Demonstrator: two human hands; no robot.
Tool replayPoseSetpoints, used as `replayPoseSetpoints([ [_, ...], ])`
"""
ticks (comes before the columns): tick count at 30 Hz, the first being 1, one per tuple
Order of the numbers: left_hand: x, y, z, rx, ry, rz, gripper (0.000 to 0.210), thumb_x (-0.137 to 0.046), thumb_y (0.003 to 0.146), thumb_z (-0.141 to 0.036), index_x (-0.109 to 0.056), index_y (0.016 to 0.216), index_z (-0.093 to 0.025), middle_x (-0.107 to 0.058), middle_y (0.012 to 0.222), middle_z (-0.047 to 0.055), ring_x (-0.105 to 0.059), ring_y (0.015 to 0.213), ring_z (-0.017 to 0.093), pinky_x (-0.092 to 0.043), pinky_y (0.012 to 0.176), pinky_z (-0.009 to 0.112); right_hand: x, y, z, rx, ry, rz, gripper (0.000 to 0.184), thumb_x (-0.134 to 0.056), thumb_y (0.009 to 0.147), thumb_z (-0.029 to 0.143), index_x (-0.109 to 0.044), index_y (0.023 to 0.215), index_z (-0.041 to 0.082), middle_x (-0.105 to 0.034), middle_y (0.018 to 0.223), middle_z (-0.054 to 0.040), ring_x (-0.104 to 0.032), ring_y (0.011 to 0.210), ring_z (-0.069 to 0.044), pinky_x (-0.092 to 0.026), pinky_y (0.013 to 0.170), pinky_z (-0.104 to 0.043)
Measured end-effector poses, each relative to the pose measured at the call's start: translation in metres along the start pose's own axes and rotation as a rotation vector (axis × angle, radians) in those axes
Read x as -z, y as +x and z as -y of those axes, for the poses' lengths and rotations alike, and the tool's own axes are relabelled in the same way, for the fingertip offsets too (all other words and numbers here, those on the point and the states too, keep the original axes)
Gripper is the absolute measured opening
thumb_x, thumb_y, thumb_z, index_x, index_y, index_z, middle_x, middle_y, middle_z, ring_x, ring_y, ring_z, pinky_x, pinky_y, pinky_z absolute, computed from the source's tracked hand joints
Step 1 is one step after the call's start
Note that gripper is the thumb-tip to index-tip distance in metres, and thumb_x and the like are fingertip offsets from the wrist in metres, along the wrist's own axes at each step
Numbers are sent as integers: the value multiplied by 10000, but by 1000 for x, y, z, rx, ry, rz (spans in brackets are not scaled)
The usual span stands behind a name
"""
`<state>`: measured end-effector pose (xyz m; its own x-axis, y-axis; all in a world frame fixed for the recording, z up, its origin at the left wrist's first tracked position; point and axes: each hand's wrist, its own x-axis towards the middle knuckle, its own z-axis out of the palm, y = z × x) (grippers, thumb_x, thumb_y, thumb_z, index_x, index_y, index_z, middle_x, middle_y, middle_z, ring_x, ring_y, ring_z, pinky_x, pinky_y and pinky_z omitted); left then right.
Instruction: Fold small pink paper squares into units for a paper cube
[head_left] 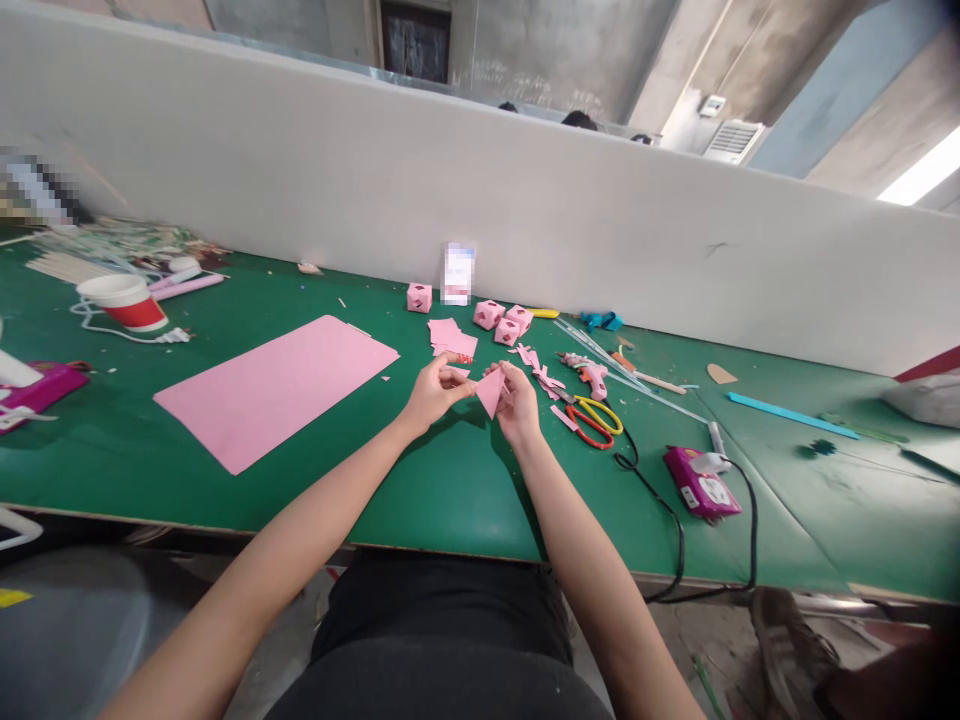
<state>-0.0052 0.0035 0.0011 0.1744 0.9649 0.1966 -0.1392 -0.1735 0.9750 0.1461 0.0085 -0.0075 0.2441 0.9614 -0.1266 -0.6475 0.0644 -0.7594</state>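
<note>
A small folded pink paper piece, roughly triangular, is held up over the green table between both hands. My right hand pinches it along its upper right edge, fingers curled behind it. My left hand is closed, thumb and forefinger together at the paper's left corner. Just beyond my left hand lie flat pink paper pieces. Several folded pink paper cubes with cut openings, such as one paper cube, stand farther back. Pink paper strips are scattered right of my right hand, beside scissors with red and yellow handles.
A large pink sheet lies left. A pink glue gun and a magenta power box with a black cable are on the right. A paper cup stands far left. A phone leans against the white partition.
</note>
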Motion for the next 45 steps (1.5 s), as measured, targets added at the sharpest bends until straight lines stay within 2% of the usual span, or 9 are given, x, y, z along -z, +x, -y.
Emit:
replayPoseSetpoints([
  [9, 0, 0, 1, 4, 9, 19, 518, -826, 680, -279, -556, 1109, -171, -704, 743, -5, -703, 716, 174, -537, 702, 289, -1, -2, 1, -9, -20, -16, 100, -722, 726, 261, -687, 805, 211, -742, 774, 13, -712, 703, -151, -586, 609, -232],
  [14, 2, 2, 5, -7, 21, 32, 497, -818, 694, -277, -568, 1113, -181, -706, 735, -9, -706, 712, 176, -543, 712, 297, 1, 0, 1, -12, -15, 6, 130, -727, 702, 267, -667, 804, 212, -732, 762, 29, -701, 690, -146, -579, 610, -236],
  [19, 2, 3, 9, -9, 14, 49, 481, -810, 701, -268, -582, 1116, -184, -706, 728, -6, -706, 712, 179, -548, 709, 302, 4, 0, 0, 35, -51, 15, 192, -743, 700, 266, -555, 677, 236, -666, 664, 50, -694, 697, -156, -566, 612, -247],
  [26, 1, 2, 6, 7, 12, 37, 484, -813, 689, -267, -586, 1108, -181, -707, 730, 0, -703, 707, 181, -549, 711, 311, 5, 3, -2, 32, -129, 10, 209, -722, 728, 344, -540, 705, 244, -651, 663, 38, -674, 675, -162, -560, 607, -266],
  [32, 0, 2, 5, 19, 11, 36, 492, -814, 665, -244, -571, 1088, -176, -703, 695, -10, -686, 675, 172, -540, 688, 301, 6, 1, 1, 84, -112, 14, 335, -740, 706, 291, -414, 639, 247, -527, 574, 83, -618, 585, -129, -494, 530, -228],
  [36, -2, 3, 4, 34, 37, -44, 467, -803, 665, -243, -571, 1062, -165, -709, 703, -7, -663, 651, 154, -535, 688, 298, 6, 0, 0, 68, -106, 47, 294, -777, 690, 311, -492, 683, 238, -577, 607, 83, -620, 591, -120, -474, 521, -215],
  [41, 3, 8, 8, 40, -3, -193, 471, -750, 682, -228, -545, 1101, -170, -686, 731, -24, -632, 641, 137, -522, 659, 286, 6, 0, -4, 105, -271, 48, 284, -823, 679, 408, -643, 784, 215, -692, 713, 50, -639, 614, -108, -490, 549, -206],
  [45, 8, 12, 9, 33, -16, -300, 448, -725, 696, -231, -545, 1102, -171, -651, 732, -32, -610, 668, 125, -496, 660, 259, 6, -3, -5, 108, -463, 182, 291, -843, 680, 437, -704, 758, 193, -722, 677, -1, -680, 632, -133, -477, 527, -200],
])
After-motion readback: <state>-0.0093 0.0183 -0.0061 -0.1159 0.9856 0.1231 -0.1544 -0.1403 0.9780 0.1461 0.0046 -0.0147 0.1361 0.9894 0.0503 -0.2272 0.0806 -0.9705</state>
